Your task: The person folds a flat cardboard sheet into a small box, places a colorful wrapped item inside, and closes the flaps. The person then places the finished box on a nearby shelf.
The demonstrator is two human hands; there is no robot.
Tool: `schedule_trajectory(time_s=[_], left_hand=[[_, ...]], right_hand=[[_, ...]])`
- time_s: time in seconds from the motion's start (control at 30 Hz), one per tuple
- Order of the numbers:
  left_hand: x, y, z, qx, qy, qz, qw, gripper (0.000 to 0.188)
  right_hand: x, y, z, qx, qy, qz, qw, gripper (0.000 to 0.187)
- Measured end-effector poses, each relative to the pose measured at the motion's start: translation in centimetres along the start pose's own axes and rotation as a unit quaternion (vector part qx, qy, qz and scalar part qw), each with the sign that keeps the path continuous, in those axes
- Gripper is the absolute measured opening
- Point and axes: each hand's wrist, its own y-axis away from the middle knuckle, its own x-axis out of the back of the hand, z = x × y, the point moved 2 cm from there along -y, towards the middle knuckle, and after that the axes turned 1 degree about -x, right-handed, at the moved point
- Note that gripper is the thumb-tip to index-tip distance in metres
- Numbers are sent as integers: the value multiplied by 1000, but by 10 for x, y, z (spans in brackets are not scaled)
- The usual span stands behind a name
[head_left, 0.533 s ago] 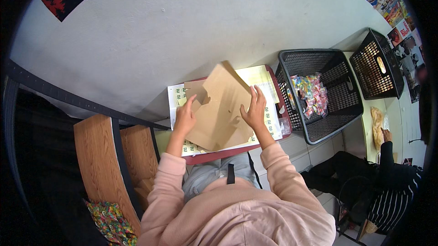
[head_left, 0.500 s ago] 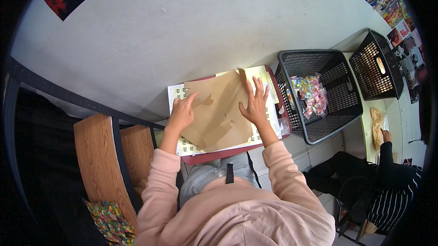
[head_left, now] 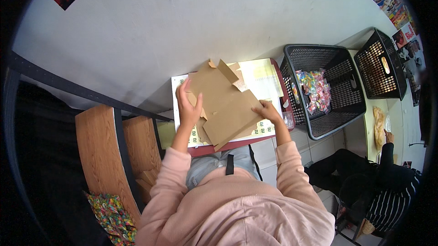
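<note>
A brown cardboard box blank [head_left: 219, 95], with cut flaps and crease lines, lies tilted over the red tabletop [head_left: 214, 149]. My right hand [head_left: 269, 111] pinches its right edge, thumb on top. My left hand [head_left: 188, 107] is beside the left edge, thumb and fingers apart, touching the side flaps. Underneath are pale sheets with rows of small dark printed marks [head_left: 180, 129]; the cardboard hides most of them. Yellowish paper [head_left: 260, 72] shows at the tabletop's far right.
A black plastic crate [head_left: 337, 109] holding colourful wrapped sweets [head_left: 315, 88] stands right of the tabletop. Another black crate [head_left: 381, 70] is beyond it. Wooden shelving [head_left: 102, 150] and bagged sweets [head_left: 112, 216] are at left. A co-worker [head_left: 388, 191] sits at lower right. A wall rises behind.
The cardboard has been turned, and its flaps now stand out at the far edge. My right hand has gone from spread fingers to pinching its right edge. My left hand has shifted slightly right.
</note>
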Motion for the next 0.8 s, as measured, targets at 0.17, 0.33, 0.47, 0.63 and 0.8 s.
schedule_trajectory(time_s=[0.17,0.33,0.47,0.63,0.8], left_hand=[[-29,176,-101,351,-93,-159,918,80],[-34,227,-117,371,-70,-217,900,75],[-34,218,-110,324,-70,-171,928,64],[-31,205,-90,323,-96,-136,932,56],[-29,194,-83,279,-113,-184,936,59]], right_hand=[[-29,13,81,-87,-108,27,990,39],[-56,31,69,-18,171,171,970,37],[-74,43,57,62,286,281,914,43],[-77,41,59,39,235,266,934,37],[-85,40,61,73,278,245,926,31]])
